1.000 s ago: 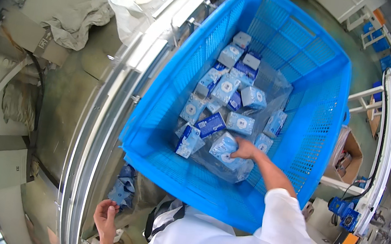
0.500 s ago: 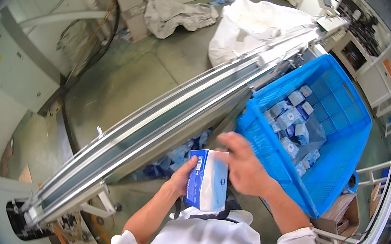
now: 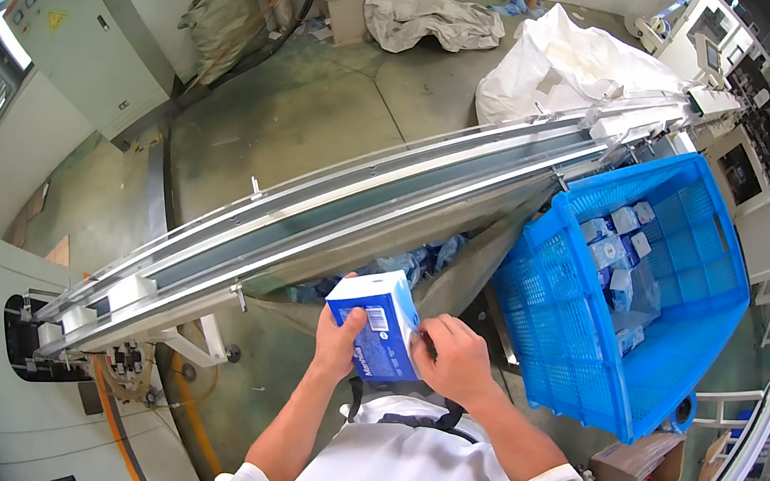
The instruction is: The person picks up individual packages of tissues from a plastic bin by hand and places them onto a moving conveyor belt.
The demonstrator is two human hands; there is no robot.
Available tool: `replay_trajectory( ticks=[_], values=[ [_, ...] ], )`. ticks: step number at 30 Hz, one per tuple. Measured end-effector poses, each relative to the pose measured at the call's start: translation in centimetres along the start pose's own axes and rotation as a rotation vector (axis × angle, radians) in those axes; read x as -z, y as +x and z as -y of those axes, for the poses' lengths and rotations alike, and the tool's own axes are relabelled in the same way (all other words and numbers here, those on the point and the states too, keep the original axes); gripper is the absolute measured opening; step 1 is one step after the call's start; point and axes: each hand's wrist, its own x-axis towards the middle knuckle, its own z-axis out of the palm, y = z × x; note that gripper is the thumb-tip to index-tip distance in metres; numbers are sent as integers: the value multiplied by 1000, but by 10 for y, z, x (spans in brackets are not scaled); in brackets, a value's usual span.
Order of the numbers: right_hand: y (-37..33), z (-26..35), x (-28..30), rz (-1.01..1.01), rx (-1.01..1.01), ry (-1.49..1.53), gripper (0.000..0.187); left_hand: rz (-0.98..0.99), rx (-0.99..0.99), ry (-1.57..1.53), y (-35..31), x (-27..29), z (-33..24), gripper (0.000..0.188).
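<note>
A blue-and-white tissue pack [image 3: 381, 335], boxy and film-wrapped, is held in front of my chest, its blue face with a barcode tilted up. My left hand [image 3: 336, 341] is closed round its left side, with the thumb on the blue face. Against the right side of the pack, my right hand [image 3: 457, 359] has its fingers curled in a pinch at the edge; the fingertips are partly hidden. The conveyor [image 3: 332, 198] runs diagonally just beyond the pack. To the right stands a blue plastic crate [image 3: 569, 338] with several similar packs [image 3: 614, 252] inside.
White packs [image 3: 131, 290] sit at the conveyor's lower left end. Crumpled blue wrappers [image 3: 412, 262] lie in a grey sheet below the belt. A white sack [image 3: 571, 64] stands beyond it. A cardboard box [image 3: 640, 468] is at right, a control cabinet [image 3: 87, 37] at far left.
The tissue pack has been turned so its blue face shows more. My right hand has come down onto its right side. White packs now show on the belt's lower left end. The view has shifted.
</note>
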Motion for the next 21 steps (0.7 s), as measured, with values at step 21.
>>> replay_trajectory(
  ticks=[21],
  values=[
    [-148, -129, 57, 62, -905, 1334, 34, 208, 538, 26, -100, -101, 61, 77]
  ],
)
